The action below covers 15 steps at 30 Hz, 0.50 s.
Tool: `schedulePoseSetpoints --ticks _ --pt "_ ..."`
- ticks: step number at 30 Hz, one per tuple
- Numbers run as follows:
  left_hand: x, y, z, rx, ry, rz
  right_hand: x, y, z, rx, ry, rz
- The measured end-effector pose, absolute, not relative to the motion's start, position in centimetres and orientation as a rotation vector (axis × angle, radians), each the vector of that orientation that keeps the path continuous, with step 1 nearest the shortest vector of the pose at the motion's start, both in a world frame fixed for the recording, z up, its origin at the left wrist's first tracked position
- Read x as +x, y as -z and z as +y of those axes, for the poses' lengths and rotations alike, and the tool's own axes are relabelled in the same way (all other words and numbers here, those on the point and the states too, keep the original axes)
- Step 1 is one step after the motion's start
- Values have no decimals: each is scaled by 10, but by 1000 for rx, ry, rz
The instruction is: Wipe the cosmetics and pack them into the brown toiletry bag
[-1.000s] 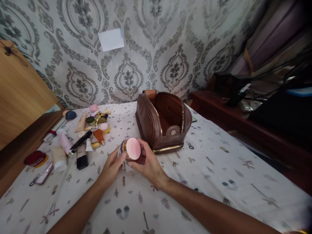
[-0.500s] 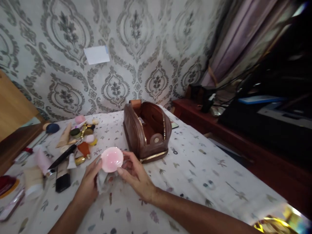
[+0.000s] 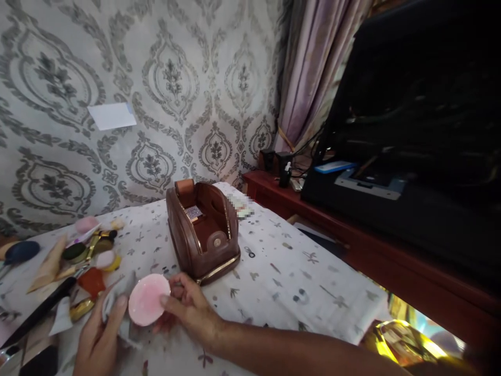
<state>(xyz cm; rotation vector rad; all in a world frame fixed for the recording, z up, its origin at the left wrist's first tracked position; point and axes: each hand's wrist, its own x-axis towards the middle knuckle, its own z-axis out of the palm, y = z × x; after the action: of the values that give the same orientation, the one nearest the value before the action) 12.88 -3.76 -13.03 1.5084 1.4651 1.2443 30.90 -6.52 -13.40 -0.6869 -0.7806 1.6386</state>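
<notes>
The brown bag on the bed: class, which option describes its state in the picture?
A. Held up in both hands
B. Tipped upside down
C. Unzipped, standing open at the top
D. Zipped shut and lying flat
C: the bag stands on the bed with its zip parted and its lining showing, while the right hand and left hand hold a pink jar in front of it.

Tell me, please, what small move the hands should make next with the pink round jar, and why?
Probably lift the pink round jar toward the open brown pouch and set it inside. The right hand and the left hand both grip it, the left with a white cloth, and the pouch stands unzipped just behind it.
</notes>
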Motion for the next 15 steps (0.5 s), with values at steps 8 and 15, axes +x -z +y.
schedulePoseSetpoints --ticks 8,15 --pt "138 120 -44 1662 -1075 1360 309 138 -62 -648 -1740 -850" --pt "134 120 -42 1588 -1052 1387 311 131 -62 -713 -1803 -875"
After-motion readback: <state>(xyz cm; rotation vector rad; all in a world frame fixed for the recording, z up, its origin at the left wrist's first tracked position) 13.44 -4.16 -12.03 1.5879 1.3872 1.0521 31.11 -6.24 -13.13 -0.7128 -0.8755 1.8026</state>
